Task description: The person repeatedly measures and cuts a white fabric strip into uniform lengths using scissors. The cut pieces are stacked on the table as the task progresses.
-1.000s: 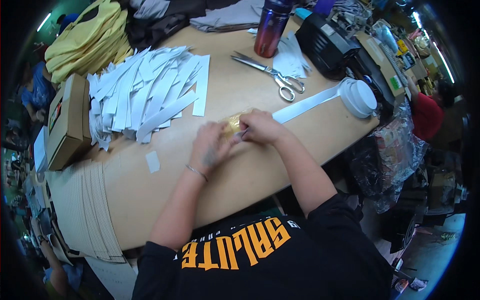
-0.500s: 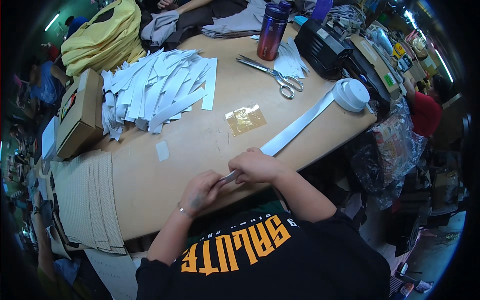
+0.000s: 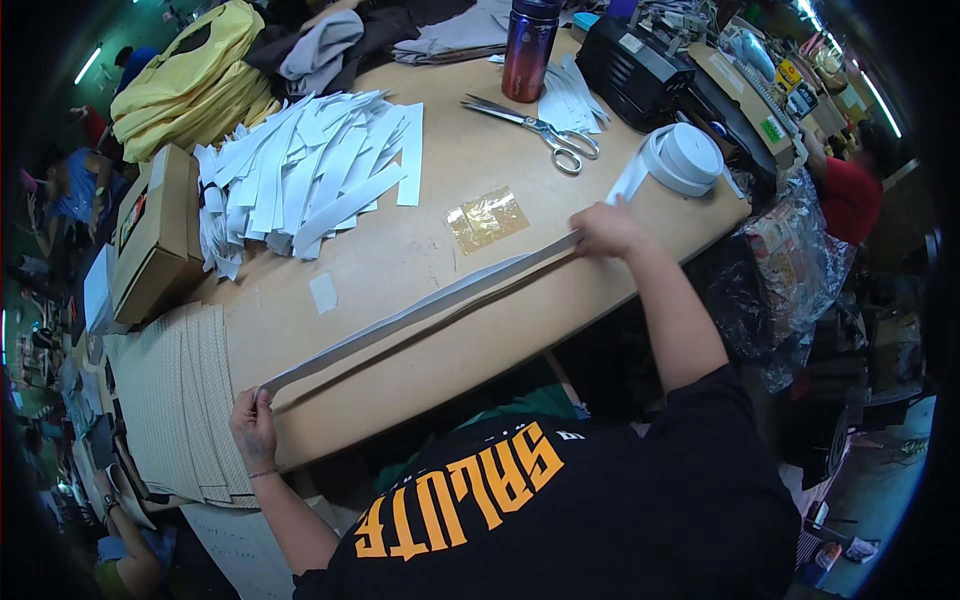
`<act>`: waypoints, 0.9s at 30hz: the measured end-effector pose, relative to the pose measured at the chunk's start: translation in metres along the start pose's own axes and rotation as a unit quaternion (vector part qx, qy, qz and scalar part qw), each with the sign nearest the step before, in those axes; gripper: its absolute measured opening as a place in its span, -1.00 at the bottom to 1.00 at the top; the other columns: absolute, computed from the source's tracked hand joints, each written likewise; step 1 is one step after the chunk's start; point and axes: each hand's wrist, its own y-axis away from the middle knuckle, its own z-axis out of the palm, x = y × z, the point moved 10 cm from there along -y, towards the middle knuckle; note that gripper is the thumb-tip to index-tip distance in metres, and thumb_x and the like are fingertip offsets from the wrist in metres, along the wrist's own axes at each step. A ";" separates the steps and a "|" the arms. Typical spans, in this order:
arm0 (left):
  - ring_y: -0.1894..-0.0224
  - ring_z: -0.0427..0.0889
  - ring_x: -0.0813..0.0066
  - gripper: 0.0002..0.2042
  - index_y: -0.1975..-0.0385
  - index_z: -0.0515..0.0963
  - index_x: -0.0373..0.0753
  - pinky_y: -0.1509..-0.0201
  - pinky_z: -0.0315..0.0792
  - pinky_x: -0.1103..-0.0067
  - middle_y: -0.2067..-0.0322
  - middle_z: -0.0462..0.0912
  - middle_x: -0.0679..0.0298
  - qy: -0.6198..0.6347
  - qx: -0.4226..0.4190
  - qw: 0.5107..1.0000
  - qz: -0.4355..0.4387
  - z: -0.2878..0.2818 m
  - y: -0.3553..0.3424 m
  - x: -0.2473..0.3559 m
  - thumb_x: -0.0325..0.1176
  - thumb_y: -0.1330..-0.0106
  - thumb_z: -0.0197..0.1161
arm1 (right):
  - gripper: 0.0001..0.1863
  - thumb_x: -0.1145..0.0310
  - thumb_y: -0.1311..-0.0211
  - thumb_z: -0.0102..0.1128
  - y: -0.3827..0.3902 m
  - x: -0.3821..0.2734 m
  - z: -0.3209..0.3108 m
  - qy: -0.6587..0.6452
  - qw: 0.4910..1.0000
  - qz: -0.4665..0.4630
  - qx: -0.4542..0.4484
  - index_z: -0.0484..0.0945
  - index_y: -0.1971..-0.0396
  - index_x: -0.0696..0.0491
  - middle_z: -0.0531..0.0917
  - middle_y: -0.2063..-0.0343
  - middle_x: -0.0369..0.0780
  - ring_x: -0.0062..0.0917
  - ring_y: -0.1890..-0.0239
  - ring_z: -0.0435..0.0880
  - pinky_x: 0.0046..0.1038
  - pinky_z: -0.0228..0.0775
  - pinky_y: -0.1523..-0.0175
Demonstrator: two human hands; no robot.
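Note:
A wide white band (image 3: 420, 308), likely elastic, stretches on edge just above the table between my two hands. Its left end is pinched in my left hand (image 3: 254, 432), beside the patterned sheets. My right hand (image 3: 610, 230) grips the band farther along, close to the roll (image 3: 692, 160) it comes from, at the table's right. Between hand and roll a short piece of the band lies flat. Scissors (image 3: 550, 136) rest beyond my right hand, their blades parted. At the back left lies a heap of cut white strips (image 3: 310, 180).
On the far left stand a cardboard box (image 3: 160, 230) and stacked patterned sheets (image 3: 180, 400). Brown tape (image 3: 487, 220) is stuck on the table (image 3: 370, 270). A bottle (image 3: 530, 55) and a black machine (image 3: 635, 80) stand at the back, near yellow cloth (image 3: 190, 80).
My hands have moved apart, left hand to the left and right hand toward the roll. The band, bunched between them before, is now drawn out long.

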 end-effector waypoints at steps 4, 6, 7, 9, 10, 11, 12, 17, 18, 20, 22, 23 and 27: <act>0.53 0.35 0.58 -0.80 0.37 0.51 -0.39 0.45 0.25 0.65 0.56 0.44 0.31 -0.007 0.031 0.999 -0.033 -0.005 -0.005 -0.011 -0.35 -0.34 0.09 | -0.78 0.47 0.05 0.15 -0.013 0.091 -0.033 0.118 0.987 0.104 0.019 0.63 0.34 -0.05 0.62 0.23 -0.21 -0.30 -0.07 0.46 0.16 -0.05 -0.25; 0.52 0.35 0.61 -0.79 0.35 0.51 -0.38 0.44 0.26 0.66 0.55 0.45 0.32 -0.016 0.027 0.999 -0.033 0.002 -0.011 -0.010 -0.33 -0.34 0.09 | -0.78 0.51 0.04 0.10 -0.019 0.136 -0.044 0.148 0.977 0.127 0.090 0.64 0.36 -0.04 0.61 0.23 -0.23 -0.35 -0.10 0.40 0.12 -0.03 -0.26; 0.52 0.35 0.64 -0.78 0.33 0.52 -0.37 0.44 0.27 0.67 0.55 0.46 0.33 -0.025 0.015 0.999 -0.021 0.010 -0.015 -0.007 -0.31 -0.35 0.09 | -0.78 0.52 0.04 0.08 -0.020 0.157 -0.046 0.151 0.974 0.135 0.107 0.64 0.38 -0.03 0.61 0.23 -0.24 -0.37 -0.10 0.39 0.10 -0.03 -0.27; 0.52 0.35 0.63 -0.78 0.33 0.52 -0.37 0.43 0.28 0.67 0.55 0.46 0.33 -0.025 0.006 1.000 -0.012 0.024 -0.016 0.002 -0.31 -0.35 0.09 | -0.78 0.51 0.05 0.07 -0.024 0.184 -0.048 0.157 0.968 0.132 0.141 0.65 0.40 -0.03 0.60 0.23 -0.25 -0.40 -0.09 0.38 0.07 -0.02 -0.28; 0.51 0.35 0.59 -0.79 0.35 0.51 -0.39 0.43 0.27 0.64 0.56 0.45 0.31 -0.015 0.005 1.000 -0.012 0.032 -0.017 0.010 -0.33 -0.34 0.09 | -0.78 0.51 0.05 0.07 -0.025 0.192 -0.045 0.159 0.967 0.124 0.157 0.65 0.40 -0.04 0.60 0.24 -0.26 -0.40 -0.08 0.39 0.05 -0.01 -0.28; 0.51 0.35 0.56 -0.80 0.37 0.51 -0.40 0.42 0.27 0.62 0.56 0.44 0.29 -0.007 0.004 1.000 -0.014 0.038 -0.016 0.016 -0.35 -0.34 0.10 | -0.78 0.50 0.06 0.07 -0.026 0.201 -0.042 0.161 0.965 0.116 0.171 0.65 0.40 -0.04 0.60 0.24 -0.27 -0.41 -0.06 0.40 0.04 -0.01 -0.28; 0.51 0.36 0.55 -0.80 0.38 0.51 -0.40 0.42 0.27 0.62 0.56 0.44 0.28 0.004 0.003 1.000 -0.017 0.044 -0.016 0.019 -0.35 -0.33 0.10 | -0.78 0.51 0.10 0.09 -0.027 0.210 -0.042 0.154 0.963 0.108 0.192 0.64 0.42 -0.04 0.60 0.26 -0.28 -0.42 -0.06 0.40 0.05 -0.01 -0.28; 0.51 0.39 0.47 -0.82 0.42 0.50 -0.39 0.41 0.29 0.59 0.57 0.45 0.21 -0.028 -0.042 0.998 0.026 0.070 -0.018 0.063 -0.38 -0.31 0.11 | -0.77 0.53 0.16 0.11 -0.023 0.268 -0.033 0.148 0.954 0.132 0.225 0.62 0.42 -0.02 0.59 0.28 -0.32 -0.44 -0.06 0.39 0.07 -0.02 -0.27; 0.51 0.38 0.51 -0.83 0.41 0.50 -0.38 0.41 0.28 0.60 0.57 0.43 0.24 -0.025 -0.049 0.998 0.023 0.074 -0.017 0.065 -0.38 -0.31 0.11 | -0.77 0.53 0.15 0.11 -0.021 0.274 -0.033 0.153 0.953 0.147 0.218 0.62 0.41 -0.01 0.59 0.27 -0.32 -0.45 -0.06 0.39 0.07 -0.02 -0.28; 0.52 0.34 0.58 -0.83 0.41 0.51 -0.38 0.43 0.25 0.63 0.59 0.41 0.30 -0.013 -0.061 0.998 0.019 0.082 -0.015 0.066 -0.38 -0.31 0.11 | -0.75 0.50 0.09 0.11 -0.019 0.274 -0.030 0.176 0.957 0.168 0.155 0.61 0.32 -0.01 0.58 0.20 -0.28 -0.40 -0.09 0.36 0.09 -0.03 -0.28; 0.52 0.37 0.50 -0.85 0.42 0.50 -0.38 0.42 0.27 0.59 0.59 0.42 0.25 -0.028 -0.057 0.997 0.041 0.075 -0.015 0.072 -0.41 -0.30 0.11 | -0.71 0.47 0.00 0.09 -0.017 0.257 -0.033 0.203 0.955 0.203 0.072 0.59 0.21 -0.02 0.55 0.08 -0.24 -0.35 -0.15 0.33 0.08 -0.03 -0.29; 0.52 0.38 0.47 -0.86 0.43 0.50 -0.38 0.42 0.27 0.57 0.59 0.42 0.23 -0.034 -0.054 0.997 0.052 0.069 -0.015 0.076 -0.43 -0.29 0.11 | -0.67 0.45 0.01 0.13 -0.015 0.244 -0.036 0.204 0.955 0.211 0.051 0.57 0.16 -0.03 0.51 0.03 -0.23 -0.33 -0.17 0.31 0.10 -0.03 -0.29; 0.53 0.42 0.30 -0.91 0.46 0.49 -0.37 0.43 0.30 0.51 0.59 0.42 0.14 -0.051 -0.087 0.991 0.093 0.044 -0.005 0.106 -0.47 -0.22 0.15 | -0.27 0.25 0.19 0.39 -0.013 0.112 -0.054 0.134 0.986 0.081 0.053 0.37 -0.11 -0.03 0.34 -0.17 -0.15 -0.20 -0.24 0.23 -0.09 0.06 -0.29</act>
